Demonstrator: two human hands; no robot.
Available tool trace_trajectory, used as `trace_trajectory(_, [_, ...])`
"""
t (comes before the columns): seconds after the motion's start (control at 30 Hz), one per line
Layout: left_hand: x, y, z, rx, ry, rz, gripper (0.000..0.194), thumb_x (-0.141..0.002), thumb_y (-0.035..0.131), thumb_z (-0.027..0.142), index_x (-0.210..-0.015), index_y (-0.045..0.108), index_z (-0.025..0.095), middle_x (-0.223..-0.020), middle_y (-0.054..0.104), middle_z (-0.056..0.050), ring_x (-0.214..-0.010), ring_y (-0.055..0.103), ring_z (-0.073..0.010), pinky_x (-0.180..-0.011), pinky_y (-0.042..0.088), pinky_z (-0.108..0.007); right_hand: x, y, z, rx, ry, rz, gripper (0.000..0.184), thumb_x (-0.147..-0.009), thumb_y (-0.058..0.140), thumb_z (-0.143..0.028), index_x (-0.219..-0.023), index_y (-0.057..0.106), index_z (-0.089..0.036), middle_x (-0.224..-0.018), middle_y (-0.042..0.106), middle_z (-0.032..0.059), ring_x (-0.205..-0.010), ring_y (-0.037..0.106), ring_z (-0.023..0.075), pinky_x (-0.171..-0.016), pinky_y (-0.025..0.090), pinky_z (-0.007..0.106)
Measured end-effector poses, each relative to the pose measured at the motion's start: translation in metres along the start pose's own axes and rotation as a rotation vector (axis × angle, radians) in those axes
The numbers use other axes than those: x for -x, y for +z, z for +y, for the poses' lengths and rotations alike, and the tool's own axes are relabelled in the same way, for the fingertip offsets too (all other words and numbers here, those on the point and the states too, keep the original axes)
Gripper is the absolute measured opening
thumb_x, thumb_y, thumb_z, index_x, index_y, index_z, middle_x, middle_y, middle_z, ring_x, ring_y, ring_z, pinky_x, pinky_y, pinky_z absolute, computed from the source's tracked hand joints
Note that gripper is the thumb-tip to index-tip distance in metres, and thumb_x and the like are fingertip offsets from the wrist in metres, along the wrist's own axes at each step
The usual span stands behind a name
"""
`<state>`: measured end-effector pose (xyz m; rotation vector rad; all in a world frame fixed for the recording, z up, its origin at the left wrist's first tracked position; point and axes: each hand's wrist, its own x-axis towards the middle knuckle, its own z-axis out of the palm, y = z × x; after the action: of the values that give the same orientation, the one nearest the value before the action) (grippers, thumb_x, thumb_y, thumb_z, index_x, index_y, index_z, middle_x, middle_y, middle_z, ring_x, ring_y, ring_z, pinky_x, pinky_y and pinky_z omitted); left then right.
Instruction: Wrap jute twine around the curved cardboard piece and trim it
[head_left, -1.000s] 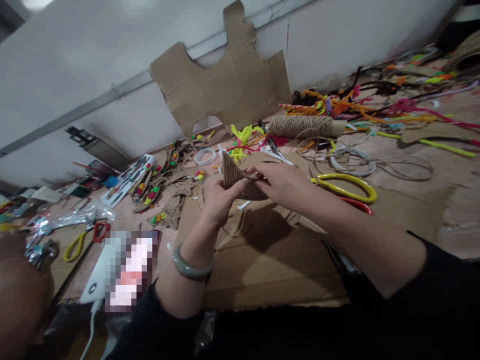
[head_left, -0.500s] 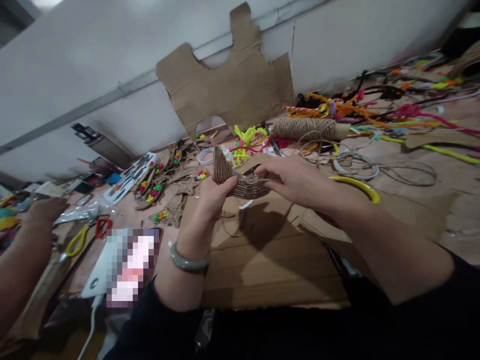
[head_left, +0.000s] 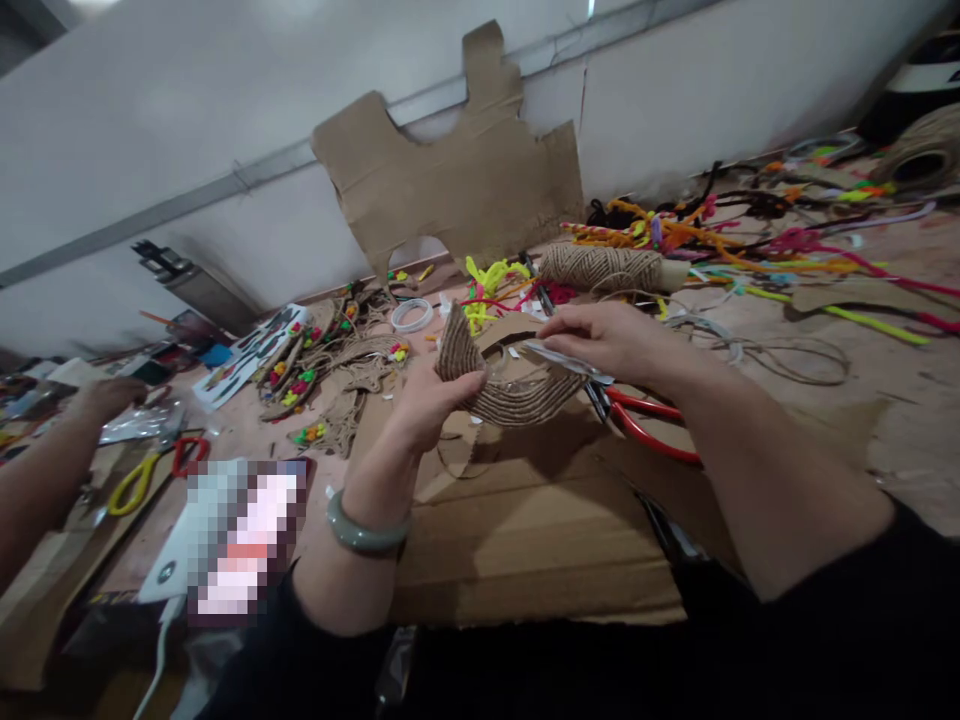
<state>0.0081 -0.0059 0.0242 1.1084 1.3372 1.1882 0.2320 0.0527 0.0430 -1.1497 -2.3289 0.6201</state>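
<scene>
My left hand (head_left: pixel 427 405) pinches a curved, crescent-like cardboard piece (head_left: pixel 517 400) covered in rows of brown jute twine, its pointed end standing up by the thumb. In my right hand (head_left: pixel 600 335) is a slim whitish, tube-like item (head_left: pixel 570 360), held above the piece's right end; its exact kind is unclear. Below both hands lies a flat cardboard sheet (head_left: pixel 540 550). Red-handled scissors (head_left: pixel 652 425) rest just under my right forearm.
A roll of jute twine (head_left: pixel 600 268) lies behind, near coloured pipe cleaners (head_left: pixel 675 235). A cut cardboard sheet (head_left: pixel 457 170) leans on the wall. Decorated twine pieces (head_left: pixel 300 370), a phone (head_left: pixel 247 550) and yellow-handled scissors (head_left: pixel 135 485) are leftward, beside another person's hand (head_left: pixel 112 400).
My right hand has come away from the twine rows and now has the whitish item in its fingers. The crescent piece has tipped, showing more of its face. Red scissor handles have come into sight.
</scene>
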Motion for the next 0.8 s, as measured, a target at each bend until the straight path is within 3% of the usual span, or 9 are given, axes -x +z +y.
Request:
trace_trajectory(0.17, [0.001,0.000,0.000,-0.033,-0.004,-0.036,0.023,-0.055,0.079,0.025,-0.068,0.064,0.014,-0.064,0.062,-0.002,-0.058,0.055,-0.0118,-0.056,0.043,-0.026,-0.002,0.016,-0.019,-0.003,-0.106,-0.182,0.026,-0.089,0.049,-0.024,-0.097,0.074,-0.024,-0.088,0.075,0.0008,-0.077,0.064,0.0158,-0.068,0.046,0.027])
trace_trajectory(0.27, [-0.001,-0.001,-0.001,-0.043,0.000,-0.030,0.021,-0.056,0.078,0.024,-0.067,0.065,0.013,-0.065,0.062,-0.002,-0.059,0.055,-0.0122,-0.057,0.044,-0.027,-0.001,0.017,-0.019,-0.034,-0.123,-0.220,0.024,-0.087,0.051,-0.024,-0.097,0.074,-0.025,-0.088,0.075,0.0003,-0.077,0.065,0.0157,-0.069,0.047,0.027])
trace_trajectory(0.43, [-0.003,-0.004,-0.001,-0.033,-0.046,0.002,0.026,-0.054,0.079,0.025,-0.071,0.064,0.013,-0.064,0.061,-0.001,-0.057,0.055,-0.0125,-0.056,0.044,-0.027,0.001,0.015,-0.017,0.019,-0.127,-0.176,0.025,-0.085,0.054,-0.021,-0.102,0.073,-0.025,-0.094,0.075,0.0014,-0.085,0.066,0.0176,-0.077,0.047,0.029])
trace_trajectory(0.63, [-0.003,-0.003,0.000,0.017,-0.059,-0.005,0.022,-0.055,0.078,0.023,-0.067,0.062,0.013,-0.062,0.060,-0.001,-0.056,0.055,-0.0115,-0.054,0.044,-0.026,0.000,0.024,-0.018,0.005,-0.243,-0.148,0.027,-0.086,0.050,-0.015,-0.100,0.071,-0.024,-0.101,0.073,0.0015,-0.096,0.064,0.0162,-0.086,0.046,0.029])
trace_trajectory(0.8, [-0.004,-0.004,-0.001,0.004,-0.031,-0.004,0.020,-0.055,0.078,0.023,-0.067,0.064,0.013,-0.064,0.061,-0.002,-0.057,0.056,-0.0117,-0.054,0.045,-0.025,0.000,0.025,-0.021,0.068,-0.153,-0.143,0.021,-0.086,0.051,-0.018,-0.093,0.070,-0.020,-0.094,0.072,0.0042,-0.088,0.064,0.0178,-0.080,0.046,0.030])
